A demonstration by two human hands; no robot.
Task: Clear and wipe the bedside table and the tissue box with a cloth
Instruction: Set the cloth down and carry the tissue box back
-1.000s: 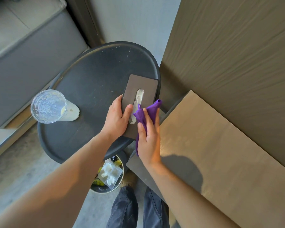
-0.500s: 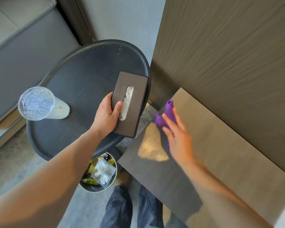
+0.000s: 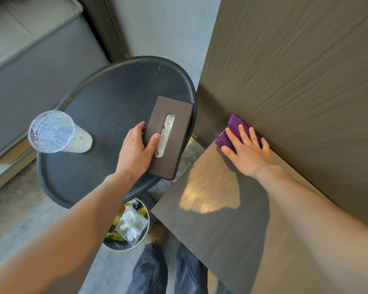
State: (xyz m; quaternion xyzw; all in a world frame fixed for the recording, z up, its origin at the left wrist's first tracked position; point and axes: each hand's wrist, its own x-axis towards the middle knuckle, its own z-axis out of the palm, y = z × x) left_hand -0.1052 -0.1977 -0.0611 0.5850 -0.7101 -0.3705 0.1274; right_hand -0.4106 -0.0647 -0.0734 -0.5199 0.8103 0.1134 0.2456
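A brown tissue box (image 3: 174, 124) with a white tissue in its slot lies on the right side of the round black table (image 3: 106, 102), overhanging the rim. My left hand (image 3: 136, 151) grips its near left corner, thumb on top. My right hand (image 3: 246, 149) lies flat, fingers spread, pressing a purple cloth (image 3: 229, 134) onto the far left corner of the brown bedside table top (image 3: 232, 219), against the wood panel.
A clear plastic cup (image 3: 55, 134) with a milky remainder stands at the round table's left edge. A small bin (image 3: 128, 225) with rubbish sits on the floor below. A wood wall panel (image 3: 295, 71) rises at right; grey upholstery (image 3: 30, 49) lies far left.
My right hand left the tissue box with the cloth and moved right, onto the bedside table's far corner by the panel. My left hand stayed on the box.
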